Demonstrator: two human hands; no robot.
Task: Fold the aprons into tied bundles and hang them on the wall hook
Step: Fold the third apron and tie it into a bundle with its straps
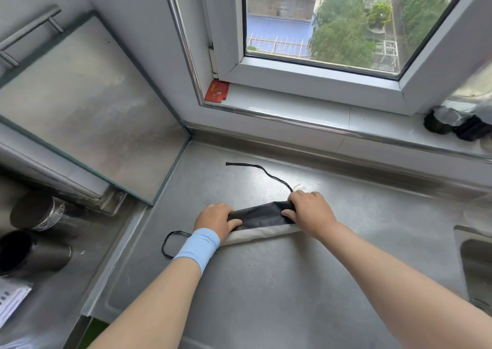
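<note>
Both bare forearms reach forward and converge | left hand (216,218) curls its fingers over the left end of the folded apron (262,217), thumb laid on top | light-blue wristband (199,245) circles the left wrist | right hand (310,211) pinches the right end, fingers bent, thumb on the near side

Apron (262,215) ends hidden, sink (475,266) cut by right edge, sill bottles (460,121) blurred
</note>
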